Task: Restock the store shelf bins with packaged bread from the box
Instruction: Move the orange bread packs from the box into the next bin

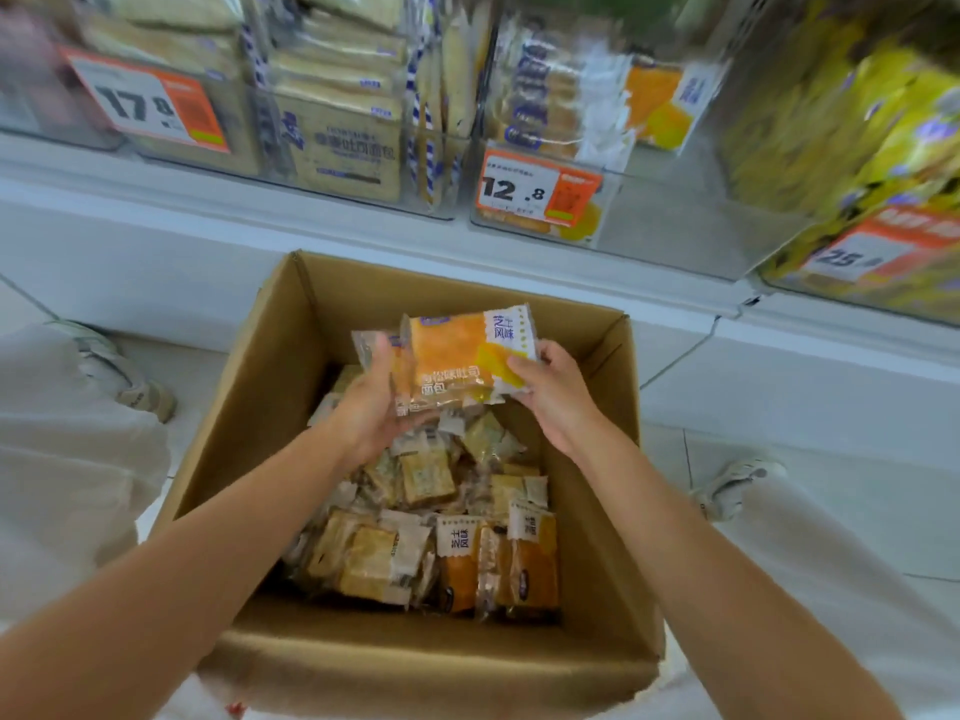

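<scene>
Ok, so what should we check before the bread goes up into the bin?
1. Grip: left hand and right hand both hold the orange packets: ok.
2. Held packets are up off the pile in the box: ok.
3. Right bin: the bin behind the 12.8 tag already holds matching packets: ok.
4. Room in that bin: bare floor shows on its right side: ok.
5. Number of packets held: more than one, exact count cannot tell.
6. Wrappers undamaged: cannot tell.
</scene>
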`<move>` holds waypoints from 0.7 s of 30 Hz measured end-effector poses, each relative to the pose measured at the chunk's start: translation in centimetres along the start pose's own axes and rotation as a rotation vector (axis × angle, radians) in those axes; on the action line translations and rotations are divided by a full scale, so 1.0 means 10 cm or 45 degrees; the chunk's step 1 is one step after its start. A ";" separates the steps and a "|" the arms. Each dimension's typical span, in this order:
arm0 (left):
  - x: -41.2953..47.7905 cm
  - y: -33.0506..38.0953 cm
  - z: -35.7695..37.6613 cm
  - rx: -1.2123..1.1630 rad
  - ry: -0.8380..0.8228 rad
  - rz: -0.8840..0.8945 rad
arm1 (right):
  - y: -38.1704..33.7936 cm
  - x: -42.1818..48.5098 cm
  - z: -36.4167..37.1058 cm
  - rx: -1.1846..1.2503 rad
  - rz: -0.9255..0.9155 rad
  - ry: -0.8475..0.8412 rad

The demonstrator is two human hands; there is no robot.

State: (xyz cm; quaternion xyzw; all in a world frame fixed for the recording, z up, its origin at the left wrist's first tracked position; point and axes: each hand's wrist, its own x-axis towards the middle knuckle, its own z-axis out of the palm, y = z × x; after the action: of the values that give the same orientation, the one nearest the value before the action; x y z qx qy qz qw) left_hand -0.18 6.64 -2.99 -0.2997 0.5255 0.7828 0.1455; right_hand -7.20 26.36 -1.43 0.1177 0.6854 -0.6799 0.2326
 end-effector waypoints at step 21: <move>-0.14 2.07 1.96 0.761 -0.206 0.955 | -2.21 -0.17 -1.11 -0.187 -0.515 -0.029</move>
State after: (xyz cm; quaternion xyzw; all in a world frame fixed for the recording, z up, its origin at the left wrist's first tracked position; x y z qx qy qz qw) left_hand -16.53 16.24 18.33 0.0272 0.7861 0.6169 -0.0267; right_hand -18.02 36.50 18.41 -0.0471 0.7400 -0.6623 0.1073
